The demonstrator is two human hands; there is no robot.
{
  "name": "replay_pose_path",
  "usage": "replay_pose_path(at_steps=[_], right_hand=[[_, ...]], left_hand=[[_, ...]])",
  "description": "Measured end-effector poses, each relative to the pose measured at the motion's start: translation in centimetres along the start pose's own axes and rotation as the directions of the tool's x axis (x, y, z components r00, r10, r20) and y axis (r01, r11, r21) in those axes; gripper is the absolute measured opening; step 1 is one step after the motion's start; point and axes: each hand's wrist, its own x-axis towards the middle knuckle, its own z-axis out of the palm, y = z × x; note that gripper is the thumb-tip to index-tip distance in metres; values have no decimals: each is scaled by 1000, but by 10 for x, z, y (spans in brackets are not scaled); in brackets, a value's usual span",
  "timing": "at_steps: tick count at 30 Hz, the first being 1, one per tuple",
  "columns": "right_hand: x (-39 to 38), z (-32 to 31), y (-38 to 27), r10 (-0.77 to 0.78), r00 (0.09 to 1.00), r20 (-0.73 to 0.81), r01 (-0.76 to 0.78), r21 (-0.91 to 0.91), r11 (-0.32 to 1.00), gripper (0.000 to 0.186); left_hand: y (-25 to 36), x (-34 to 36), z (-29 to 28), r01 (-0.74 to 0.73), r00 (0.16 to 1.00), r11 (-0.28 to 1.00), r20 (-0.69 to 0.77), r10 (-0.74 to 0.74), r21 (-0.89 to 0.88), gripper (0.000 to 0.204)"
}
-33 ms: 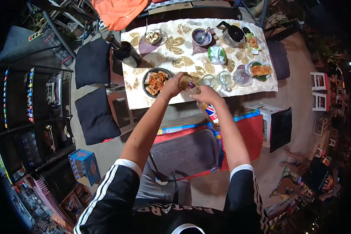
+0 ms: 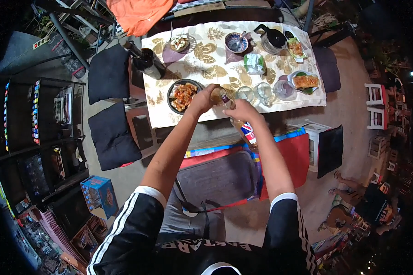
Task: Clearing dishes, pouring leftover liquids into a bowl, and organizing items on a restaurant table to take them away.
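Note:
My left hand [image 2: 204,99] is closed around a drinking glass [image 2: 218,93] just over the table's near edge. Closed on the neck end of a glass bottle [image 2: 247,131] with a red, white and blue label is my right hand [image 2: 244,110]. The bottle lies tilted, its mouth toward the glass; the exact contact and the liquid are hard to make out. Left of the glass, a dark bowl [image 2: 173,106] holds sauced food. Clear glasses [image 2: 263,94] stand to the right of the bottle's neck.
The patterned tablecloth [image 2: 163,120] carries a dark wine bottle [image 2: 152,64], a salad plate [image 2: 193,44], a blue bowl [image 2: 228,47], a black-lidded pitcher [image 2: 274,42] and a bread plate [image 2: 312,89]. A cushioned bench [image 2: 284,162] lies before me; black-cushioned stools [image 2: 109,73] flank the table.

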Motion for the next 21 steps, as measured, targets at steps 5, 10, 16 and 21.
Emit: replay_pose_path(at_steps=[5,10,16,21], right_hand=[[-30,-7,-17,-63,980,-187,95,171,981,31],[-67,-4,-4,-52,949,-310,107,162,981,33],[-146,-1,5,10,859,-512,173,308,936,43],[-224,-8,3,-90,800,-593,363,359,860,39]], left_hand=[[1,-6,2,-23,998,988,-46,30,150,72],[6,-33,5,-55,969,942,-210,131,332,79],[50,-114,15,-79,975,922,-163,151,379,55],[119,-207,51,-54,998,988,31,50,145,50]])
